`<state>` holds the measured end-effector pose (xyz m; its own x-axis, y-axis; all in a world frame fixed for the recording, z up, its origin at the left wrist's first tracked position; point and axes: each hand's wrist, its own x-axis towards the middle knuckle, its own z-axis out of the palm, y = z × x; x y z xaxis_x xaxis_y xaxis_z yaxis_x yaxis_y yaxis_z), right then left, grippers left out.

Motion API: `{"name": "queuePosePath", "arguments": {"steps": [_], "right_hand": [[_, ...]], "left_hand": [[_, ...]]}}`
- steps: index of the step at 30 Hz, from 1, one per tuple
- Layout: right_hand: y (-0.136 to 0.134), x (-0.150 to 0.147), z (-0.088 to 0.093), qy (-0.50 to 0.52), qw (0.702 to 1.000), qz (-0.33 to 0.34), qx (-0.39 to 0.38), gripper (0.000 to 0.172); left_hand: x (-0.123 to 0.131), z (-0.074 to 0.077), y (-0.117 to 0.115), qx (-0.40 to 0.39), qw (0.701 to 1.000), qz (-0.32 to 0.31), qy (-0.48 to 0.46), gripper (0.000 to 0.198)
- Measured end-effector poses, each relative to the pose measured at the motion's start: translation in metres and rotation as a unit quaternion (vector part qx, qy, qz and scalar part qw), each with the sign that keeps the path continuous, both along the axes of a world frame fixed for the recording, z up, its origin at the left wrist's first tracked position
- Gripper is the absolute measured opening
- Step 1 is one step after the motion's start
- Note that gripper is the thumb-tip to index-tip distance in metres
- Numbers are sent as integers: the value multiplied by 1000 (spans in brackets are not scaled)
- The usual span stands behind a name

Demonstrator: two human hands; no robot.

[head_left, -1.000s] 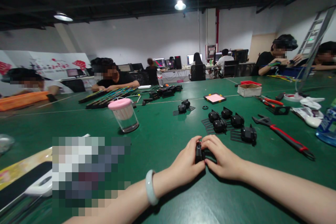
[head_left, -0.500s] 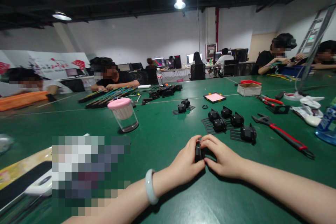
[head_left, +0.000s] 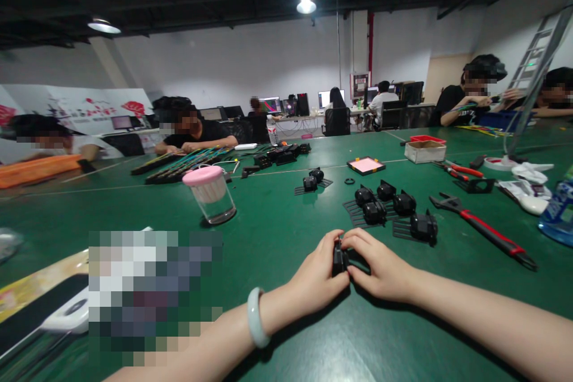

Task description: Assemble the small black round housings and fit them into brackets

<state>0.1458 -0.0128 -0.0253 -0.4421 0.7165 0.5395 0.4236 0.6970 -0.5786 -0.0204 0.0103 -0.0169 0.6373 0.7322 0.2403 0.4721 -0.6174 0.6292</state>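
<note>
Pinching small black plastic part (head_left: pixel 339 259) between left hand (head_left: pixel 319 279) & right hand (head_left: pixel 380 268), fingertips clamped on both sides (prob. light, rigid, hard-edged), best gripped by its flanks.

— What stays out of sight on the green table (head_left: pixel 277 233)?
— The small black part (head_left: pixel 339 259) is pinched between the left hand (head_left: pixel 316 280) and the right hand (head_left: pixel 380 271); fingers cover most of it, so its shape cannot be told; both forearms run off the bottom edge.

— And at the margins?
— A pixelated block (head_left: pixel 154 295) hides whatever lies at lower left; the phone (head_left: pixel 49 310) beside it is cut by the left edge; the blue bottle (head_left: pixel 557 209) is cut by the right edge; the faces of the people seated around are blurred; the screens (head_left: pixel 326 99) at the far wall are too small to read.
</note>
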Motion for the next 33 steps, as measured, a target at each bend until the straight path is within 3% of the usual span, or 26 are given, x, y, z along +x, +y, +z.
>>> {"name": "queuePosePath", "arguments": {"steps": [33], "right_hand": [[3, 2, -1, -22, 999, -28, -20, 32]], "left_hand": [[0, 0, 2, -10, 1000, -3, 11, 63]]}}
